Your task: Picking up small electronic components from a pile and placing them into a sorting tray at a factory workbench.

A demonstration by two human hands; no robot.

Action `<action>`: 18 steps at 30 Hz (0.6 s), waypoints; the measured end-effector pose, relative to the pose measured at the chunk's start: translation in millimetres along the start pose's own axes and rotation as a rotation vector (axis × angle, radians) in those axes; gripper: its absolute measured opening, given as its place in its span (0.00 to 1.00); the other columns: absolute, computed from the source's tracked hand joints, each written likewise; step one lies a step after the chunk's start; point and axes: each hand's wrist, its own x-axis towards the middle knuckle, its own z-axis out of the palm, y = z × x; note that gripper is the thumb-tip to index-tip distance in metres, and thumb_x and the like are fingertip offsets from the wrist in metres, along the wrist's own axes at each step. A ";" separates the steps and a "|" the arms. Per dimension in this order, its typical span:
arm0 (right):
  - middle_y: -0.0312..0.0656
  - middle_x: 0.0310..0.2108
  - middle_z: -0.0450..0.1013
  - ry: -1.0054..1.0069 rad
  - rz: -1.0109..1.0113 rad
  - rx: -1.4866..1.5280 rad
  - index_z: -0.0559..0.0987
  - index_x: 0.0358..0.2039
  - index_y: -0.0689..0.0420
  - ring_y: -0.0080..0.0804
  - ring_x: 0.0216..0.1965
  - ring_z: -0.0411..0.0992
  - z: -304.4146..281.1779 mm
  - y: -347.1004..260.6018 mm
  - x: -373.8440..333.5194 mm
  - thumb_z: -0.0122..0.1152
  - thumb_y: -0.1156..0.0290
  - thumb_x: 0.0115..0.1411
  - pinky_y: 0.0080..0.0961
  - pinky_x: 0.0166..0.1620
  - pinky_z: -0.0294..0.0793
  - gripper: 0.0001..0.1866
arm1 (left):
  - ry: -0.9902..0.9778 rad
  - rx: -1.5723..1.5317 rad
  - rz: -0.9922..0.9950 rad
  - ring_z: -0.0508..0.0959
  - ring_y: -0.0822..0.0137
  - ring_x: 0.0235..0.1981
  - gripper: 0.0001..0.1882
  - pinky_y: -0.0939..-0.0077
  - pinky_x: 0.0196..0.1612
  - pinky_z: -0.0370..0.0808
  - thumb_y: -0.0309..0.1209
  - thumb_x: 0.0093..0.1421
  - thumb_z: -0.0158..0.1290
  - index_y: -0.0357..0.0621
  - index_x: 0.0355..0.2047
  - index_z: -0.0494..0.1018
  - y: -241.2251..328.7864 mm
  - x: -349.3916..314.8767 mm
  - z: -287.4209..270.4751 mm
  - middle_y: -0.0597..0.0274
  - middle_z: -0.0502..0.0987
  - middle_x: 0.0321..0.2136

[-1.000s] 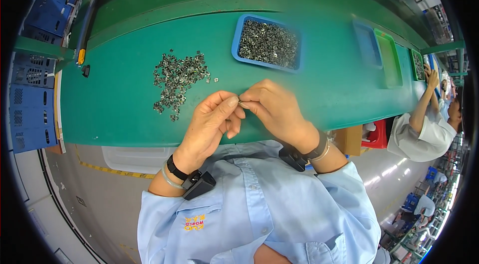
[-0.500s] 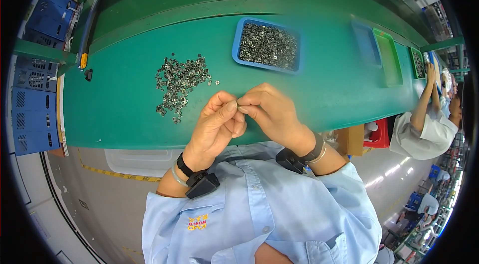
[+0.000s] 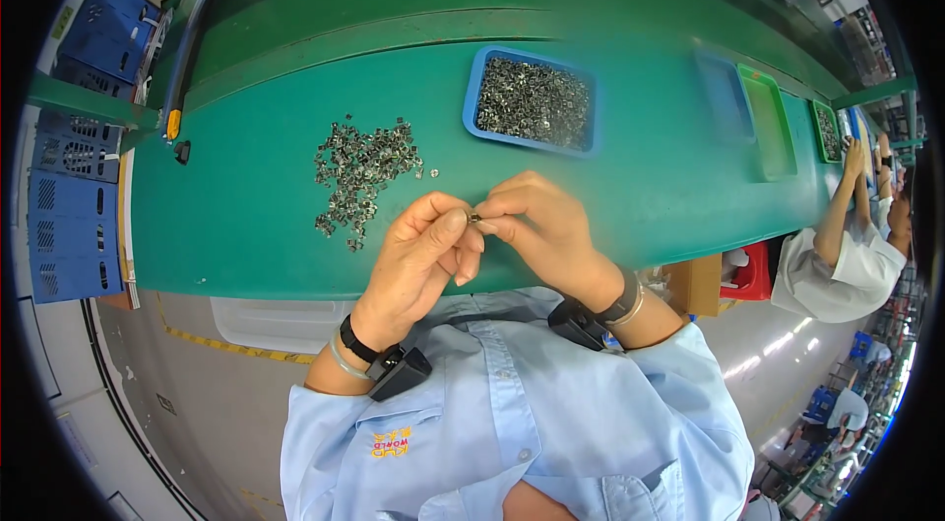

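Just above the near edge of the green table, my left hand and my right hand meet fingertip to fingertip. Between them they pinch a small dark metal part, mostly covered by the fingers. Left of and beyond my hands lies a loose pile of small metal parts, with a single piece a little apart at its right side. Farther back, a blue tray holds a heap of similar small parts.
At the far right are a second blue tray, a green tray and a smaller filled green tray. A co-worker sits beyond them. Blue crates stand left of the table. A cardboard box and red bin sit below it.
The small part shows more between my fingertips now. My hands stay together in nearly the same place; the whole view has shifted slightly.
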 end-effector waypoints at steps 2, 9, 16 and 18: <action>0.38 0.30 0.74 0.004 0.019 0.039 0.77 0.31 0.56 0.32 0.32 0.72 0.4 -0.3 0.3 0.64 0.75 0.51 0.26 0.34 0.72 0.07 | -0.016 -0.022 0.002 0.70 0.72 0.18 0.08 0.81 0.20 0.65 0.33 0.62 0.50 0.41 0.33 0.69 -0.8 0.1 -1.9 0.60 0.75 0.25; 0.39 0.30 0.74 -0.004 -0.059 0.030 0.78 0.31 0.56 0.32 0.31 0.72 1.8 -0.8 1.8 0.64 0.76 0.51 0.25 0.33 0.72 0.06 | -0.055 -0.043 0.005 0.68 0.74 0.17 0.07 0.80 0.19 0.62 0.33 0.63 0.49 0.43 0.38 0.69 -0.5 0.2 -4.4 0.63 0.72 0.22; 0.39 0.29 0.74 -0.035 -0.087 -0.010 0.78 0.31 0.57 0.31 0.31 0.72 1.6 -1.1 3.4 0.63 0.76 0.51 0.25 0.32 0.72 0.06 | -0.039 -0.006 -0.029 0.67 0.73 0.15 0.07 0.79 0.18 0.63 0.33 0.61 0.52 0.43 0.35 0.68 6.2 -1.7 -1.9 0.64 0.72 0.21; 0.39 0.29 0.74 -0.039 -0.092 -0.017 0.78 0.31 0.57 0.31 0.30 0.72 1.6 -0.1 2.8 0.63 0.76 0.51 0.25 0.31 0.72 0.06 | -0.030 0.021 -0.031 0.68 0.73 0.16 0.07 0.80 0.19 0.63 0.32 0.62 0.51 0.42 0.34 0.68 9.0 -1.7 -1.8 0.63 0.73 0.22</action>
